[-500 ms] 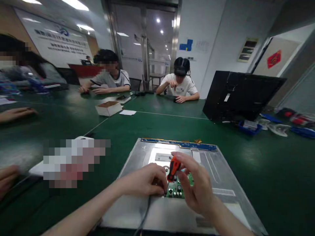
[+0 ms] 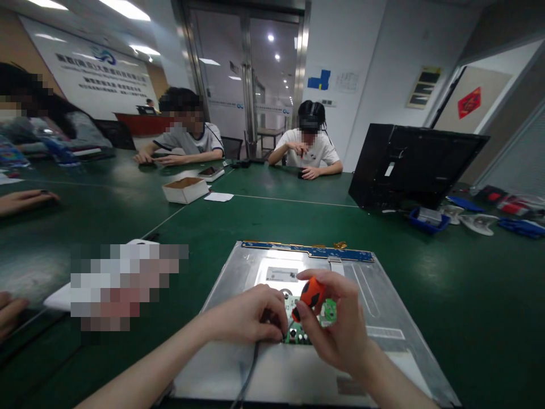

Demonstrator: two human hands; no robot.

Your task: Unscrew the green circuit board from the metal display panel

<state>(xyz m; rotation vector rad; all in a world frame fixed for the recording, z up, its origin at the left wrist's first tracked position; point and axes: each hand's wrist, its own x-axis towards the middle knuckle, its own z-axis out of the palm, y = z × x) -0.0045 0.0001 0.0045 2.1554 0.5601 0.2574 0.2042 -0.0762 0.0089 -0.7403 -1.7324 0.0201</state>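
1. A metal panel lay flat on the green counter, likely so that the circuit board on its middle faced up within reach.
2. The right hand was over the panel's middle, its grip closed around an orange screwdriver between thumb and fingers. The handle leaned, apparently to bring the tip to the board's near left corner; the fingertip hold probably left it free to turn.
3. The left hand rested on the panel, left of the board, fingers bent together at its edge, perhaps for steadiness. A dark cable ran from under that hand over the panel's near edge; whether its grip had hold of the cable could not be told.
4. Beyond the panel, a black screen stood to the right and a white box sat to the left.
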